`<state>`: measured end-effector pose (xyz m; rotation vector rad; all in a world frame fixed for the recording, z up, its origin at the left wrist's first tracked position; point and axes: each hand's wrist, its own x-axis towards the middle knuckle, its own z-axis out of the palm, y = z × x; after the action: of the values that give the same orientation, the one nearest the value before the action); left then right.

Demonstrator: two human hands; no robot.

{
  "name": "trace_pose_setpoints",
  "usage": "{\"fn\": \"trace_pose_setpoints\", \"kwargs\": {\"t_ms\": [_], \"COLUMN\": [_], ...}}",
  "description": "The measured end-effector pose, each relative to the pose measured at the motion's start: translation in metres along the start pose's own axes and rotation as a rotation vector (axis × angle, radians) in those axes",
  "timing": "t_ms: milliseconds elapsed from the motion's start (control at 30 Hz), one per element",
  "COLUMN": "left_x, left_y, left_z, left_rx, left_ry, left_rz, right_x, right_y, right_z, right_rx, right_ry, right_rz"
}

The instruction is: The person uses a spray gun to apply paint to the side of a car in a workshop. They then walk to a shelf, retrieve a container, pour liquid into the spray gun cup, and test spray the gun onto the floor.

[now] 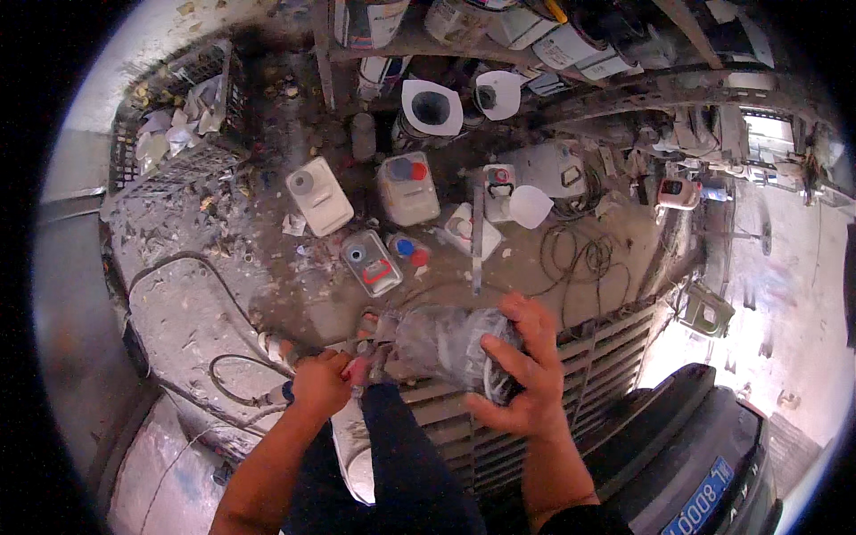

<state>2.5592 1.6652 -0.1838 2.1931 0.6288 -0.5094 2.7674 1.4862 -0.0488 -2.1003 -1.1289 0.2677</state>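
Observation:
In front of my body, a cloudy see-through plastic container [441, 343], shaped like a large cup, lies tilted on its side with its pale-rimmed end to the right. My right hand [526, 366] wraps round that end, fingers spread over the rim and thumb below. My left hand [323, 383] is closed on a tool with a pinkish-red part [357, 369], at the container's narrow left end. The fingers hide most of this tool. A dark hose [218, 361] loops to the left, its end close behind my left wrist.
White jugs [321, 198] and a metal can with a red handle [373, 265] stand ahead on the dirty floor. A black crate [178, 147] of scraps sits far left. Coiled cable [580, 254], a slatted grate [588, 361] and a dark car [687, 455] lie right. Shelves of tubs [446, 49] stand behind.

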Motion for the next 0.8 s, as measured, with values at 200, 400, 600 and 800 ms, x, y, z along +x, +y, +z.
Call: {"fn": "trace_pose_setpoints", "kwargs": {"t_ms": [200,400,600,800], "left_x": [-0.006,-0.008,-0.008,-0.002], "left_y": [-0.009,-0.035,-0.038,-0.04], "left_z": [0.031,0.04,0.048,0.058], "left_rx": [0.111,0.06,0.132,0.04], "left_ry": [0.178,0.081,0.174,0.149], "left_rz": [0.009,0.004,-0.025,-0.021], "right_x": [-0.036,-0.015,-0.041,-0.047], "right_y": [-0.007,0.003,0.015,0.028], "right_z": [0.032,0.003,0.044,0.056], "right_rx": [0.068,-0.07,0.061,0.069], "right_ry": [0.166,-0.328,-0.108,-0.071], "right_rz": [0.633,0.135,0.528,0.551]}}
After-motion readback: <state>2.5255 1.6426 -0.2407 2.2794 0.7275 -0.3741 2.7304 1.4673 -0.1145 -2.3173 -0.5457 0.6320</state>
